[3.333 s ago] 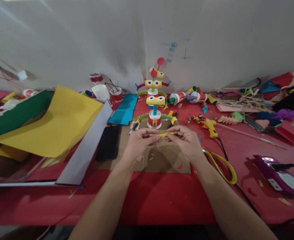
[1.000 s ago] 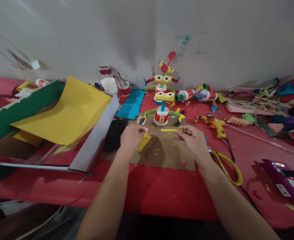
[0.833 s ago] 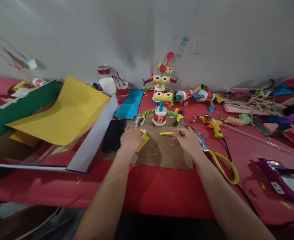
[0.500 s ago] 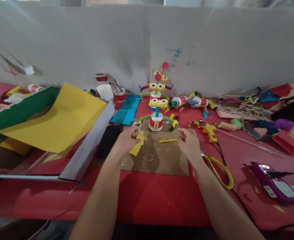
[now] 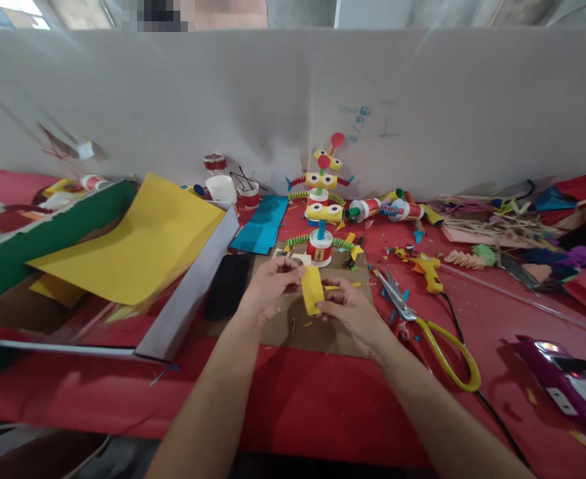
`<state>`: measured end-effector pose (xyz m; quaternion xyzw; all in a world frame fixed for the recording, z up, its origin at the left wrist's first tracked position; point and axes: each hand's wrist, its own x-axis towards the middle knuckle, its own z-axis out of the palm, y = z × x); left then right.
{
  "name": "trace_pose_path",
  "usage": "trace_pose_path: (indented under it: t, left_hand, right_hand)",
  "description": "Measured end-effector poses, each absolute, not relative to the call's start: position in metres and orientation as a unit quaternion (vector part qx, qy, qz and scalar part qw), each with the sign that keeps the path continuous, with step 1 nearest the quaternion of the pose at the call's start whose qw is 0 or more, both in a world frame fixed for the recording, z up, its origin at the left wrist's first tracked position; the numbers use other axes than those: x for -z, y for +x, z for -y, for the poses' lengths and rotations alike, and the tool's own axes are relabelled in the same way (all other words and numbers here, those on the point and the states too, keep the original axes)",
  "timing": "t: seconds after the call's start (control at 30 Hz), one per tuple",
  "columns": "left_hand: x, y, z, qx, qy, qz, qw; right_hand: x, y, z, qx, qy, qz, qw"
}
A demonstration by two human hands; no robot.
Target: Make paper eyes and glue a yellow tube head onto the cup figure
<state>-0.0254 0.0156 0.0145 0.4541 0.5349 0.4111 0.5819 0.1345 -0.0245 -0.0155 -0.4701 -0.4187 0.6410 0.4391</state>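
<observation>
Both my hands meet over a brown cardboard mat (image 5: 332, 336) on the red table. My left hand (image 5: 271, 287) pinches the top of a small yellow paper piece (image 5: 312, 290). My right hand (image 5: 350, 311) grips the same piece from below and the right. A thin yellow strip (image 5: 333, 287) lies on the mat just behind my right fingers. A paper-cup robot figure (image 5: 320, 229) with yellow googly-eyed heads and green spring arms stands right behind the mat.
Yellow-handled scissors (image 5: 435, 326) lie right of the mat, a yellow glue gun (image 5: 428, 271) behind them. A black phone (image 5: 227, 286), grey board (image 5: 193, 286), yellow sheet (image 5: 138, 246) and green sheet (image 5: 33, 233) are left. A purple device (image 5: 565, 379) sits at far right.
My right hand let go of the thin yellow strip, which now lies on the mat. It moved left and joined my left hand on the yellow paper piece, now raised between both hands.
</observation>
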Motion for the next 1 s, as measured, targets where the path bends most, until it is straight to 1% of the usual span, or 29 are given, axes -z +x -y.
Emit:
trace_pose_path:
  t: [0.03, 0.07, 0.1, 0.17, 0.23, 0.27, 0.3, 0.33, 0.37, 0.4, 0.47, 0.53, 0.6, 0.83, 1.0]
  left_hand:
    - [-0.015, -0.032, -0.017, -0.414, 0.478, -0.566, 0.529]
    - [-0.014, -0.04, -0.019, -0.403, 0.512, -0.61, 0.452]
    - [-0.014, -0.047, -0.02, -0.368, 0.546, -0.66, 0.363]
    - [-0.014, -0.057, -0.021, -0.276, 0.593, -0.724, 0.22]
    - [-0.015, -0.058, -0.022, -0.243, 0.627, -0.73, 0.125]
    - [-0.015, -0.054, -0.021, -0.258, 0.641, -0.715, 0.107]
    - [-0.015, -0.049, -0.02, -0.288, 0.652, -0.692, 0.117]
    - [-0.015, -0.043, -0.019, -0.323, 0.658, -0.661, 0.158]
    - [-0.015, -0.035, -0.018, -0.352, 0.658, -0.624, 0.23]
    - [-0.015, -0.028, -0.016, -0.369, 0.651, -0.579, 0.324]
    - [-0.013, -0.015, -0.012, -0.349, 0.627, -0.489, 0.496]
    - [-0.01, -0.007, -0.009, -0.322, 0.598, -0.452, 0.578]
    - [-0.009, -0.004, -0.007, -0.319, 0.579, -0.451, 0.6]
    - [-0.014, -0.002, -0.006, -0.339, 0.546, -0.463, 0.611]
    - [-0.005, 0.001, -0.007, -0.337, 0.574, -0.472, 0.578]
  right_hand:
    - [0.015, 0.138, 0.023, -0.63, -0.483, 0.426, 0.433]
    - [0.015, 0.141, 0.022, -0.615, -0.497, 0.437, 0.429]
    - [0.015, 0.143, 0.021, -0.596, -0.51, 0.449, 0.427]
    - [0.014, 0.147, 0.018, -0.558, -0.53, 0.473, 0.429]
    - [0.014, 0.15, 0.017, -0.532, -0.537, 0.495, 0.429]
    - [0.014, 0.151, 0.017, -0.524, -0.536, 0.505, 0.429]
    - [0.014, 0.152, 0.016, -0.519, -0.532, 0.513, 0.429]
    - [0.013, 0.152, 0.016, -0.518, -0.525, 0.521, 0.429]
    - [0.013, 0.153, 0.016, -0.519, -0.517, 0.529, 0.427]
    - [0.013, 0.154, 0.016, -0.522, -0.506, 0.539, 0.426]
    - [0.012, 0.155, 0.015, -0.52, -0.483, 0.561, 0.426]
    - [0.011, 0.157, 0.014, -0.505, -0.471, 0.58, 0.432]
    - [0.011, 0.16, 0.013, -0.493, -0.476, 0.58, 0.44]
    - [0.011, 0.167, 0.009, -0.485, -0.501, 0.573, 0.43]
    - [0.008, 0.167, 0.008, -0.463, -0.517, 0.592, 0.41]
